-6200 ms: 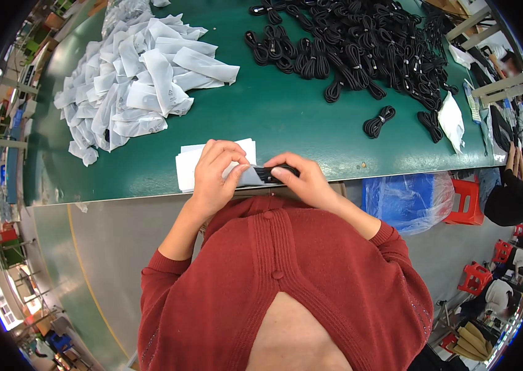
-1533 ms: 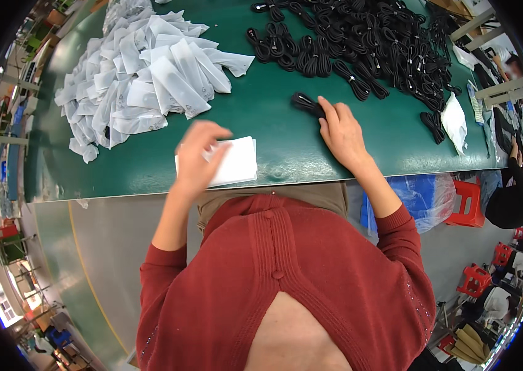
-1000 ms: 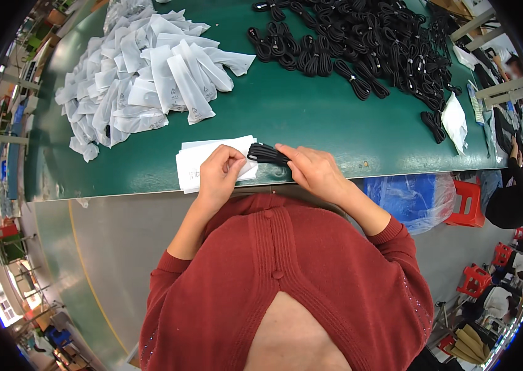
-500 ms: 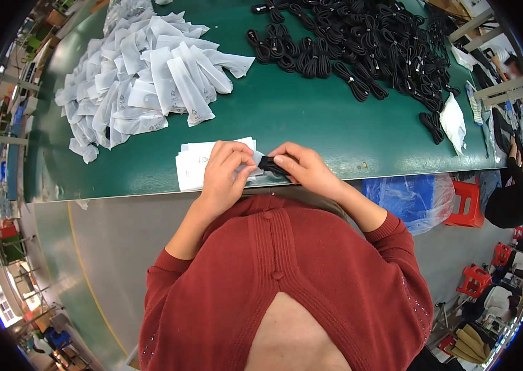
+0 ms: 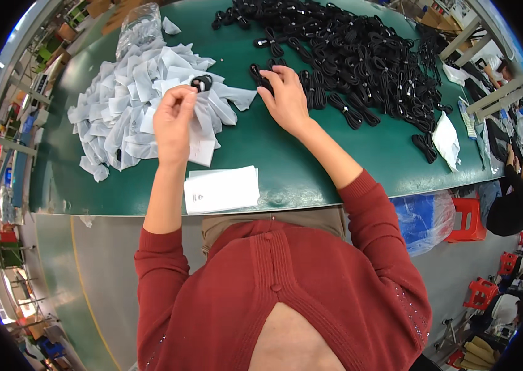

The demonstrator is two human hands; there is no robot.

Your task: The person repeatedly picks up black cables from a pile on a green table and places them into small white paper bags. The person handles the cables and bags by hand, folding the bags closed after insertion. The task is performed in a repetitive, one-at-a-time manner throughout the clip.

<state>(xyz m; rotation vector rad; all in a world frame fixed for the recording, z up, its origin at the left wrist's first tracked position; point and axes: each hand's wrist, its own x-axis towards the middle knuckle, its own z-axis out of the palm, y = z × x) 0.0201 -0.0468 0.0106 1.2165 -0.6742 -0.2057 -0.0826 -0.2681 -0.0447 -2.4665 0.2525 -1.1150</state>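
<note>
A snug, soft pinch should work best for the black cord bundle (image 5: 203, 82), so it does not slip out, and fingers near the other cords should touch just one, so loops do not snag. The two hands are apart over the green bench (image 5: 317, 170). The left hand (image 5: 174, 123) is pinched on that bundle, beside the pile of pale bags (image 5: 135, 117), and its round end pokes past the fingertips. A pale bag (image 5: 203, 130) seems to hang below. The right hand (image 5: 287, 105) has bent, spread fingers by the black cord pile (image 5: 360, 68); it is hard to tell if they touch
</note>
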